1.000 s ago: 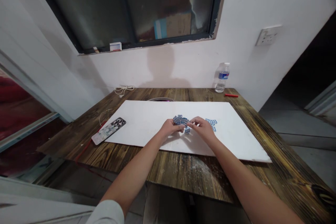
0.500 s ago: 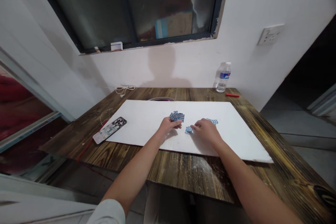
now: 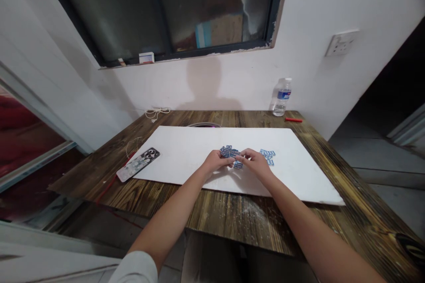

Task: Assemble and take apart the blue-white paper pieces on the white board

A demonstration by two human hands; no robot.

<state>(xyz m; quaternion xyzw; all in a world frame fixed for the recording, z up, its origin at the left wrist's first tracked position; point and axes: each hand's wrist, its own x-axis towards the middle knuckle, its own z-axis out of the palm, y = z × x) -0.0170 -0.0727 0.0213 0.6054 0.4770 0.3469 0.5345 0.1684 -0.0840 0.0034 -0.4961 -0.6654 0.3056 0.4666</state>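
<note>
Held over the white board (image 3: pixel 186 150) is an uneven bunch of small blue-and-white cards (image 3: pixel 229 151), with my left hand (image 3: pixel 214 162) closed round its near edge. My right hand (image 3: pixel 255 162) meets the bunch from the right, thumb and fingers pinched on a card at its edge. Just below, a few more cards (image 3: pixel 238 165) lie on the board, partly covered by my fingers. Right of my right hand, another group of cards (image 3: pixel 267 156) is spread flat. Print on the cards is too small to read.
A phone in a patterned case (image 3: pixel 138 164) rests across the board's left edge. At the back of the wooden table (image 3: pixel 245 117) stand a water bottle (image 3: pixel 282 97) and, beside it, a red stick-like object (image 3: pixel 294 120). A white cable (image 3: pixel 157 112) lies back left.
My right hand has moved from the cards on the board up and left to the bunch. My left hand has shifted slightly right. The right-hand card group now shows more fully.
</note>
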